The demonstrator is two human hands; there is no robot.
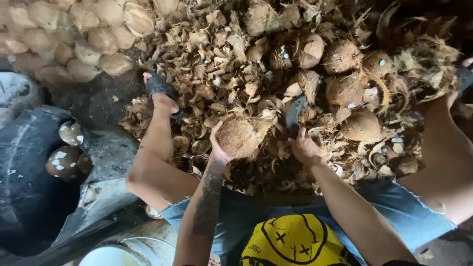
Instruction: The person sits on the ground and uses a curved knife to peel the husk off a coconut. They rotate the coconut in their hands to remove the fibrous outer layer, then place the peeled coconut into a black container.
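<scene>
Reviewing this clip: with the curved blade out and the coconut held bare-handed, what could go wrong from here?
1. The left hand cups the fibrous coconut close to the dark curved blade that the right hand holds; a slip might cut the bare fingers.
2. The person's bare leg lies beside the work, within a possible deflected stroke.
3. Loose husk pieces heaped under and around the coconut may let it roll or shift.

No packages, labels, signs or screens showed; the pale round shape (112,256) at the lower edge was perhaps a container.
</scene>
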